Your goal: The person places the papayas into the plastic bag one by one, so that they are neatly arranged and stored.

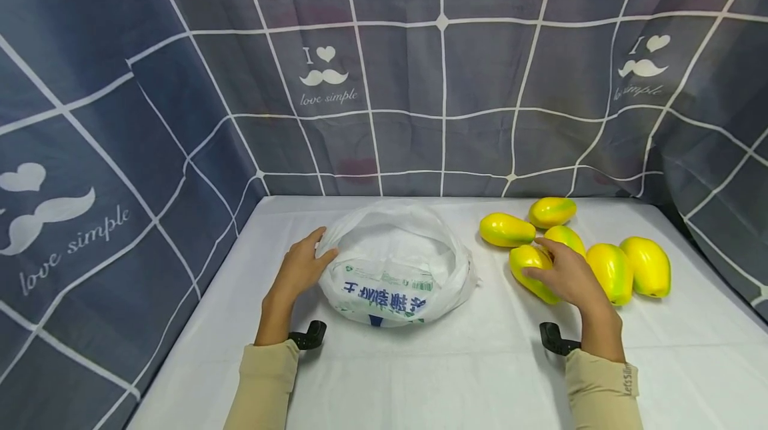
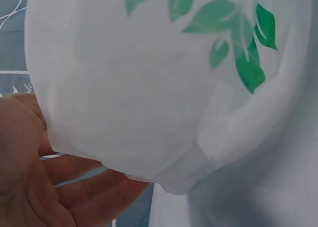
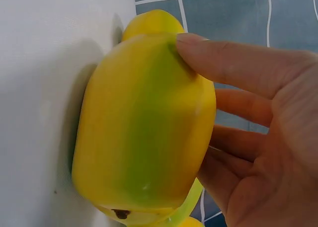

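Observation:
A white plastic bag with blue lettering and green print sits on the table, its mouth gaping upward. At the bag's left rim my left hand holds the edge between thumb and fingers. Seen from the left wrist, the bag's wall with green leaves covers part of those fingers. On the right, my right hand grips a yellow-green papaya. The thumb lies on top of this papaya in the right wrist view, with the fingers round its far side, partly hidden. The fruit is close against the white tabletop.
Several more papayas are grouped around the right hand: one behind left, one at the back, and a pair at the right, including the outermost papaya. A white cloth covers the table. Grey checked curtains enclose it.

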A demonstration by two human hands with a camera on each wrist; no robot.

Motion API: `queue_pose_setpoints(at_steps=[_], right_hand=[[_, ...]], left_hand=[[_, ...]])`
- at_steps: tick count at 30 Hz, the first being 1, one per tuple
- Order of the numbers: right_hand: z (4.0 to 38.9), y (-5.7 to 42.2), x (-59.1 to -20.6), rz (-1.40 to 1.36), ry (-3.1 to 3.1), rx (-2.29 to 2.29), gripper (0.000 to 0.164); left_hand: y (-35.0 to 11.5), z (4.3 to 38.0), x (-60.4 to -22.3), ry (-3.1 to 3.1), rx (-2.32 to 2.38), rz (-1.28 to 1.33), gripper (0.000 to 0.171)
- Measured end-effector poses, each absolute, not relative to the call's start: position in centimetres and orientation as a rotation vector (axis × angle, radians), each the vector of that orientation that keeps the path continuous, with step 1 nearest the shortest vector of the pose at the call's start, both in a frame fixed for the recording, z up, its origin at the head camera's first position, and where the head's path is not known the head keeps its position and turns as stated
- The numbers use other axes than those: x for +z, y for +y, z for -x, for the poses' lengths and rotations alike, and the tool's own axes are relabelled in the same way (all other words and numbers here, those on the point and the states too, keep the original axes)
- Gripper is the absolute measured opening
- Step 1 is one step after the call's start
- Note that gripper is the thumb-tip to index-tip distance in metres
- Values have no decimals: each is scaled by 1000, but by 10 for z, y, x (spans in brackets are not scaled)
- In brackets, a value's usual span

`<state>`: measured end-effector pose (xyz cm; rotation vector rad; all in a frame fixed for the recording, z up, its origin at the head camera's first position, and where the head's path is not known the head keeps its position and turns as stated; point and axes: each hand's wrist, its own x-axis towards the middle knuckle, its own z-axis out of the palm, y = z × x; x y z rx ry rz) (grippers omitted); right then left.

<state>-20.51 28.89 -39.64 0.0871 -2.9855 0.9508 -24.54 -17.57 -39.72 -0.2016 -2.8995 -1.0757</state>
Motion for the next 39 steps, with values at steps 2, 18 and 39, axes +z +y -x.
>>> queue_pose_setpoints(at_steps=[2, 18, 39], right_hand=[[205, 289, -397, -80, -2999, 942, 75], [203, 288, -403, -219, -2973, 928, 71], [202, 289, -405, -234, -2953, 901, 73]], left_hand=[[-176, 246, -397, -2899, -1073, 198, 61], [-175, 247, -398, -2860, -1087, 185, 51], [-178, 249, -401, -2782, -1072, 86, 38]])
